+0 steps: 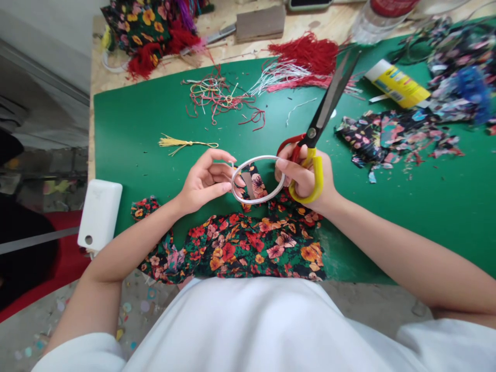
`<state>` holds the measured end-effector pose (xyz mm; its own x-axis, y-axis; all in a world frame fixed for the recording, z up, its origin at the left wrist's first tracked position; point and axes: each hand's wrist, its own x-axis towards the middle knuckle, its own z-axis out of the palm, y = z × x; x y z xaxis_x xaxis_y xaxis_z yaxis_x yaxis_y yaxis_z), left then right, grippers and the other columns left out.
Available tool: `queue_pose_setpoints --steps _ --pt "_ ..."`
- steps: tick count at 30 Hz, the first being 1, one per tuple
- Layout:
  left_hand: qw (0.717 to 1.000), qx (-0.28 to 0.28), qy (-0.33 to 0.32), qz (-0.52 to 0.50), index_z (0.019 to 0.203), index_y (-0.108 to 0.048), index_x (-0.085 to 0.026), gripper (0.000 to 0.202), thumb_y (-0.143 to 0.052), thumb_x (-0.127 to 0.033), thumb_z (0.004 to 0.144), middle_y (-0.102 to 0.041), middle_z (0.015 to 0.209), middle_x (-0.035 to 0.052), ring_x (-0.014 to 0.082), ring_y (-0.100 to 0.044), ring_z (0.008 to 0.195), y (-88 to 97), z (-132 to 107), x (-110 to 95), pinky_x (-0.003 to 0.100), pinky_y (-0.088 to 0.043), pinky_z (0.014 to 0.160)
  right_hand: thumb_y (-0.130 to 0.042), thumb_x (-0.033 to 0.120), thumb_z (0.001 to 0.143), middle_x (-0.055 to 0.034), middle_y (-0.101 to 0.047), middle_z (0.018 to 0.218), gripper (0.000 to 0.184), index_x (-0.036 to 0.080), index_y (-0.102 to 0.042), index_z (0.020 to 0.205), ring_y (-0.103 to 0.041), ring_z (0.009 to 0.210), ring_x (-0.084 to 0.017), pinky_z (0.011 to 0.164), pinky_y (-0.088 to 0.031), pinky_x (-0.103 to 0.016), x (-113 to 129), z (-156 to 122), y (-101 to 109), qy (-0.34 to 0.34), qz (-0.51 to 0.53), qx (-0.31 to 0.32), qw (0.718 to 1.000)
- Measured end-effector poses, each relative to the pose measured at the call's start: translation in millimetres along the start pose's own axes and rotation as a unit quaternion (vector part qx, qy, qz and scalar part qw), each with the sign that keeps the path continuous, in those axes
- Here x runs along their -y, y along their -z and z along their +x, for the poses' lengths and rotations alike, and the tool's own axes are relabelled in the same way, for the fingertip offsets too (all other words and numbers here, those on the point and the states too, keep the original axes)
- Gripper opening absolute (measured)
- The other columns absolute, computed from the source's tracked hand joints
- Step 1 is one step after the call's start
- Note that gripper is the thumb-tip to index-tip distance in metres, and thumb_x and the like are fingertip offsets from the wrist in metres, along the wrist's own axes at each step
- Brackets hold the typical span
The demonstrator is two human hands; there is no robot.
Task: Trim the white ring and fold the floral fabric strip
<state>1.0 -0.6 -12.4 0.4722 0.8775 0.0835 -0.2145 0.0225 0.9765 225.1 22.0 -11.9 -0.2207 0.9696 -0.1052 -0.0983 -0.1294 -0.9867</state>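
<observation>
Both forearms reach in from the lower corners and meet over the middle of the green mat (127, 129). The left hand (205, 181) is turned palm inward, its fingers curled and pinched on the left side of a white ring (258, 159), which is held up on edge just above the floral cloth (248, 248). The right hand (306, 178) holds the ring's right side with its fingertips while the fingers are also closed through the handles of a pair of scissors (323, 116); one handle is yellow, the other red. The black blades point up and to the right, away from the ring, and lie nearly together. A narrow strip of floral cloth shows inside the ring.

The cloth spreads over the mat's near edge, between the person's white shirt and the hands. A yellow tassel (182, 144) lies on the mat just beyond the left hand. Farther off are tangled coloured threads (217, 95) and a red fringe bundle (306, 54). To the right lie fabric scraps (391, 134) and a yellow glue tube (397, 83). A white box (99, 214) sits at the counter's left edge, near the left forearm.
</observation>
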Motion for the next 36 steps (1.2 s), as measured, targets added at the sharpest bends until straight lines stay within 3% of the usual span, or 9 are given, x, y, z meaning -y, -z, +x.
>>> queue_pose_setpoints --steps 6,10,14,30,36 --pt "0.998 0.049 -0.038 0.015 0.119 -0.045 -0.028 0.045 -0.072 -0.021 0.083 -0.074 0.094 -0.0005 0.015 -0.074 0.08 0.0 0.0 1.1 0.027 -0.062 0.073 -0.079 0.055 0.069 0.0069 -0.045 0.045 0.04 0.021 -0.057 0.065 -0.042 0.041 -0.009 0.041 -0.031 -0.026 -8.6 1.3 2.0 0.01 0.048 -0.002 0.999" --pt "0.998 0.059 0.01 0.034 0.13 -0.042 -0.023 0.056 -0.072 -0.025 0.083 -0.075 0.092 0.0044 0.017 -0.075 0.082 0.4 -0.1 -1.4 0.028 -0.061 0.075 -0.079 0.059 0.066 0.0068 -0.044 0.045 0.044 0.022 -0.055 0.063 -0.041 0.041 -0.009 0.041 -0.03 -0.027 -6.7 0.4 1.0 0.003 0.032 -0.004 0.999" --pt "0.997 0.075 0.007 0.035 0.124 -0.05 -0.021 0.045 -0.071 -0.02 0.084 -0.076 0.089 0.0036 0.0149 -0.074 0.08 1.3 -0.3 -2.2 0.026 -0.061 0.078 -0.079 0.06 0.066 0.0064 -0.043 0.045 0.046 0.022 -0.054 0.061 -0.04 0.041 -0.009 0.041 -0.03 -0.028 -1.8 0.2 -0.6 0.008 0.012 -0.004 1.0" --pt "1.0 0.02 0.001 -0.011 0.118 -0.049 -0.026 0.039 -0.07 -0.024 0.085 -0.072 0.086 -0.0015 0.0127 -0.072 0.068 -2.5 0.5 -2.0 0.024 -0.064 0.062 -0.079 0.06 0.064 0.0069 -0.045 0.044 0.046 0.021 -0.055 0.062 -0.042 0.04 -0.008 0.041 -0.033 -0.025 1.7 0.2 -1.1 0.0 -0.002 -0.013 1.0" --pt "1.0 0.008 -0.005 0.004 0.116 -0.051 -0.026 0.039 -0.072 -0.029 0.084 -0.072 0.082 -0.0019 0.0117 -0.07 0.067 -1.8 0.9 -1.5 0.021 -0.06 0.056 -0.077 0.057 0.07 0.0061 -0.045 0.046 0.043 0.021 -0.054 0.065 -0.041 0.04 -0.007 0.04 -0.031 -0.026 3.6 0.6 0.3 0.008 -0.032 0.016 0.999"
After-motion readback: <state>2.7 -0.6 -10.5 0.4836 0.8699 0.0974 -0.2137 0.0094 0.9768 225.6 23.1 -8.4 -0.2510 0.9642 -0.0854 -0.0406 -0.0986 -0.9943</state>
